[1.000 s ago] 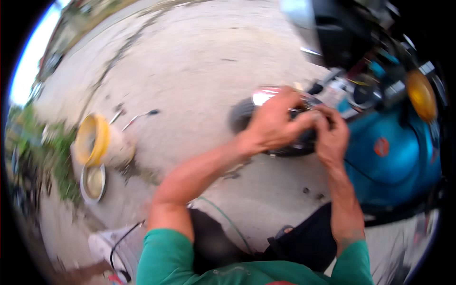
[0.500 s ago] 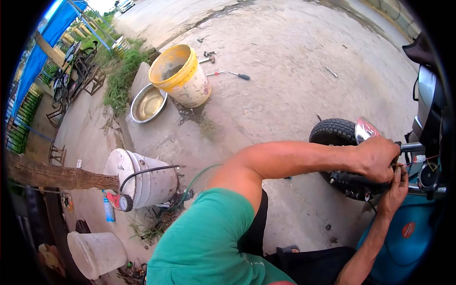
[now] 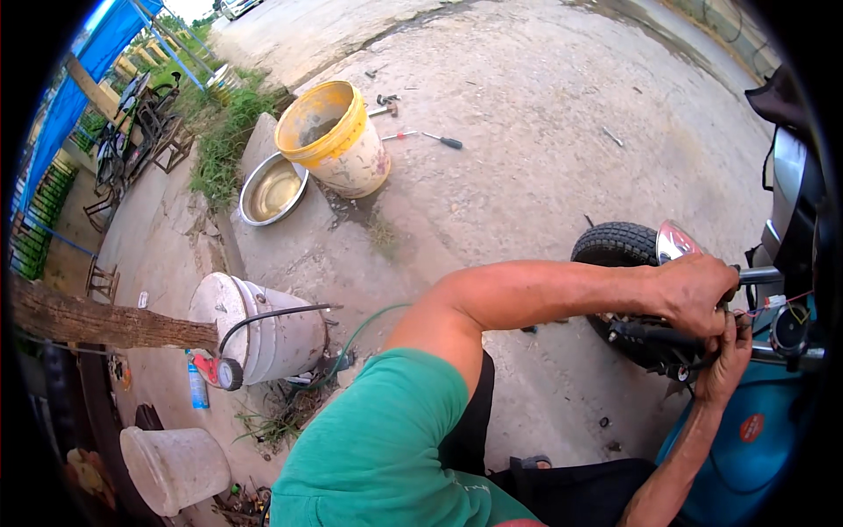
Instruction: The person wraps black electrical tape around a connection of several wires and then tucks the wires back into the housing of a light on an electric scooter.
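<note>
My left hand point(image 3: 699, 292) is closed beside the fork of a teal motorbike or scooter point(image 3: 742, 413), its bent arm reaching across from a green sleeve. My right hand point(image 3: 725, 358) comes up from below, with its fingertips pinched against those of the left. Thin coloured wires point(image 3: 751, 311) run out of the pinched fingers toward a small white connector point(image 3: 774, 301). Whatever the left fingers grip is hidden behind its knuckles. Below and left of the hands is the black front tyre point(image 3: 617, 243), and a chrome-and-red lamp or mirror-like part point(image 3: 676, 239) stands beside it.
A yellow-rimmed bucket point(image 3: 347, 162) stands next to a metal basin point(image 3: 274, 191). Screwdriver point(image 3: 443, 140) and hammer point(image 3: 385, 111) lie nearby. On the left are a lidded white bucket point(image 3: 290, 338) with a hose and gauge point(image 3: 230, 374), another pale bucket point(image 3: 180, 470), and a wooden post point(image 3: 114, 318).
Both hands stay together at the same place. My right fingers have shifted slightly and bent more around the wires; the left hand has barely moved.
</note>
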Demonstrator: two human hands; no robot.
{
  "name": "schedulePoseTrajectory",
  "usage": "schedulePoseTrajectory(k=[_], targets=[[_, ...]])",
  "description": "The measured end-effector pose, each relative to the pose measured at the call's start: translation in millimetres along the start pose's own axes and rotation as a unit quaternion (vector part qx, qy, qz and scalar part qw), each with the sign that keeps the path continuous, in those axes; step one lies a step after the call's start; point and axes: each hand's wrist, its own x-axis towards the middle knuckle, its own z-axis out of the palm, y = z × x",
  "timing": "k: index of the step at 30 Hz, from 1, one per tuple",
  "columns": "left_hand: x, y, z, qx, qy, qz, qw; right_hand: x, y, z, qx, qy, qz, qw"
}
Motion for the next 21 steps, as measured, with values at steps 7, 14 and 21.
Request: schedulePoseTrajectory(k=[7, 14, 21], targets=[[1.9, -4.1, -0.3, -0.029, -0.008, 0.053, 0.998, -8.0, 5.0, 9.1, -0.074, 0.051, -0.114, 0.989], [14.7, -8.1, -3.7, -0.016, -0.059, 0.048, 0.997, -2.9, -6.1, 25.6, -0.182, 0.115, -0.074, 0.974], [18.2, -3.0, 18.7, 0.185, -0.022, 0.044, 0.982, -3.1, -21.2, 27.9, -0.161, 0.050, -0.112, 0.979]])
